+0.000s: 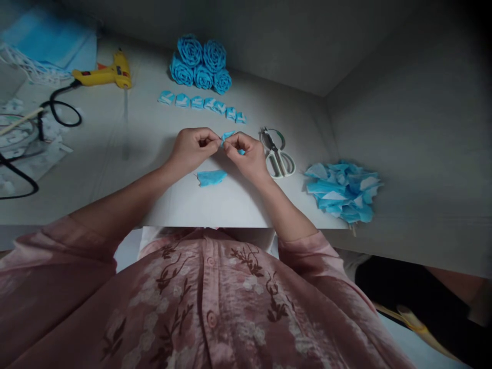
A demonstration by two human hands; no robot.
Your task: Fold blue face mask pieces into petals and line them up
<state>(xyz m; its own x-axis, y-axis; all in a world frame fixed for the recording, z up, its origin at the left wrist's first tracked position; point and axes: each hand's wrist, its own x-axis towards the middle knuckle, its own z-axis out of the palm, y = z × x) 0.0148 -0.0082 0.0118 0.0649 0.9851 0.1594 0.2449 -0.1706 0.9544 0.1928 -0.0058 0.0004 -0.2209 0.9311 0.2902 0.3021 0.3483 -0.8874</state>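
Note:
Both hands meet over the table, pinching one small piece of blue fabric [228, 135] that looks like face mask material. My left hand [195, 149] has its thumb and fingertips pressed together at the piece's left side. On the other side, my right hand [248, 155] grips it between thumb and forefinger, and a bit of blue shows beneath the fingers. Much of the piece is covered by the fingertips. Closer to me on the tabletop lies a flat blue fabric scrap [212, 178], touched by neither hand.
Beyond the hands runs a row of small folded blue pieces [197, 102], with blue rolled fabric roses [203, 77] stacked behind. Scissors [277, 154] and a blue fabric heap [342, 192] lie to the right. At left are a yellow glue gun [102, 77], blue masks [46, 38] and white scraps [42, 164].

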